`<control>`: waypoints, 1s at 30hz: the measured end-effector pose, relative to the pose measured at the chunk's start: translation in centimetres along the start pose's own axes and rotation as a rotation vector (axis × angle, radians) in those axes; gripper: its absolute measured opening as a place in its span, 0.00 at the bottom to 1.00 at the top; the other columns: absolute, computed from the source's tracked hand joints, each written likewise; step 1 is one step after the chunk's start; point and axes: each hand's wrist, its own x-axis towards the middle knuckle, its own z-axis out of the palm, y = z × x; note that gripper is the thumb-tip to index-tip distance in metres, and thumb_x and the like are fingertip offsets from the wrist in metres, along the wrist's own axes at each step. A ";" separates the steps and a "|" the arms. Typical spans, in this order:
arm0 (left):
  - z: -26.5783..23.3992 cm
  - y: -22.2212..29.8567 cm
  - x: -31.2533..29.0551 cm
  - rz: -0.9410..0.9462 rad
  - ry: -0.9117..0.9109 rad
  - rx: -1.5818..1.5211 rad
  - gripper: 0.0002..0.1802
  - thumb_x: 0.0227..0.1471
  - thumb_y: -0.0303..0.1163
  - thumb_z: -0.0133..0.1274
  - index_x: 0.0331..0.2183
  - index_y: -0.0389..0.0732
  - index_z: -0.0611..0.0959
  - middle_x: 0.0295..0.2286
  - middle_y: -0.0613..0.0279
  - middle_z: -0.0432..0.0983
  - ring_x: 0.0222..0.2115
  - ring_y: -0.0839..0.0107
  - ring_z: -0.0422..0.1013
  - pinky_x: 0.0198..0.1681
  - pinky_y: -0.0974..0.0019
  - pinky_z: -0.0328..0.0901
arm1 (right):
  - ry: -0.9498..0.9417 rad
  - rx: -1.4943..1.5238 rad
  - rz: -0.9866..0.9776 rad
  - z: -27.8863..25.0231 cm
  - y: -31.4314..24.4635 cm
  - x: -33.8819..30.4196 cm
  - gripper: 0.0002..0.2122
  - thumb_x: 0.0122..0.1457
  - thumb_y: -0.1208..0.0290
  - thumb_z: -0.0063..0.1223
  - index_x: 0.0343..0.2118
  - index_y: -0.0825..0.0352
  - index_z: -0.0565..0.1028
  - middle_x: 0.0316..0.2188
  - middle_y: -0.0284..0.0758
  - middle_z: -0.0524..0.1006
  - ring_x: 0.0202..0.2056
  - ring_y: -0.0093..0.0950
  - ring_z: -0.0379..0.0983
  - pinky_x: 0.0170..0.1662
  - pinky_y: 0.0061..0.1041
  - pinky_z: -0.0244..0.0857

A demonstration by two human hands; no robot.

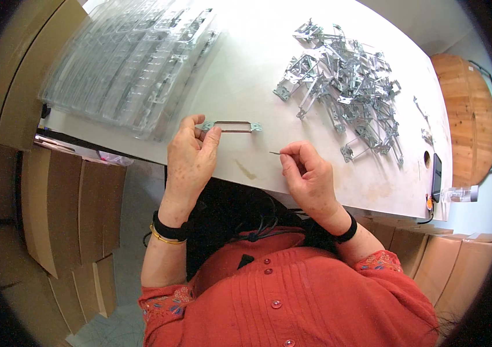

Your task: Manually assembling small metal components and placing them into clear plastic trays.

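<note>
My left hand [191, 153] pinches one end of a small rectangular metal bracket frame [233, 130], its two long bars lying crosswise above the white table [240, 98]. In my right hand [308, 178], the thumb and forefinger are pressed together on a thin, dark, pointed tool [274, 152]; most of it is hidden in the fingers, so its exact kind does not show. The tool's tip points left toward the frame and is apart from it. To the right lies a tangled heap of similar silvery metal brackets [350, 87].
Stacked clear plastic trays [124, 69] holding metal parts fill the table's left side. At the right edge are a dark phone [437, 176] and a clear bottle [460, 194]. Cardboard boxes [55, 202] stand below on the left, more boxes [448, 266] on the right.
</note>
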 end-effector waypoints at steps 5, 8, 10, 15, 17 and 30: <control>-0.2 0.4 -0.4 0.015 0.005 0.025 0.21 0.62 0.35 0.59 0.51 0.30 0.79 0.26 0.59 0.78 0.27 0.74 0.72 0.31 0.66 0.67 | 0.012 0.023 -0.006 0.0 0.1 0.1 0.03 0.64 0.77 0.58 0.39 0.67 0.76 0.20 0.39 0.76 0.21 0.27 0.74 0.27 0.27 0.67; 0.2 1.3 -1.2 0.089 0.047 0.047 0.17 0.63 0.31 0.57 0.50 0.31 0.79 0.25 0.54 0.77 0.25 0.67 0.72 0.30 0.62 0.67 | 0.018 0.015 -0.019 -0.1 0.1 0.1 0.03 0.64 0.78 0.58 0.39 0.67 0.76 0.20 0.39 0.75 0.21 0.25 0.73 0.27 0.26 0.66; 0.7 1.6 -1.6 0.128 0.079 0.047 0.15 0.63 0.28 0.56 0.48 0.31 0.79 0.25 0.49 0.76 0.23 0.59 0.73 0.30 0.58 0.67 | 0.021 0.020 0.022 -0.1 0.0 0.0 0.04 0.64 0.78 0.57 0.40 0.67 0.77 0.21 0.37 0.76 0.21 0.22 0.72 0.27 0.24 0.66; 2.7 1.3 -2.0 0.334 0.010 0.047 0.13 0.64 0.29 0.56 0.47 0.33 0.82 0.26 0.55 0.77 0.23 0.70 0.70 0.28 0.64 0.65 | 0.063 0.099 0.035 0.1 0.1 0.0 0.03 0.65 0.78 0.57 0.40 0.68 0.77 0.21 0.32 0.76 0.22 0.18 0.71 0.27 0.22 0.65; 2.9 1.4 -2.1 0.358 -0.028 0.066 0.11 0.64 0.30 0.56 0.43 0.33 0.83 0.33 0.50 0.79 0.28 0.62 0.74 0.31 0.61 0.68 | 0.069 0.122 0.044 0.1 0.1 0.1 0.03 0.65 0.78 0.57 0.40 0.68 0.76 0.21 0.31 0.76 0.23 0.18 0.71 0.27 0.22 0.65; 0.8 1.1 -3.2 0.259 -0.035 0.059 0.10 0.59 0.25 0.59 0.42 0.33 0.80 0.29 0.52 0.79 0.24 0.64 0.75 0.29 0.63 0.69 | 0.054 0.089 0.032 -0.1 0.0 0.2 0.03 0.65 0.77 0.57 0.39 0.68 0.76 0.21 0.32 0.76 0.23 0.19 0.72 0.27 0.23 0.66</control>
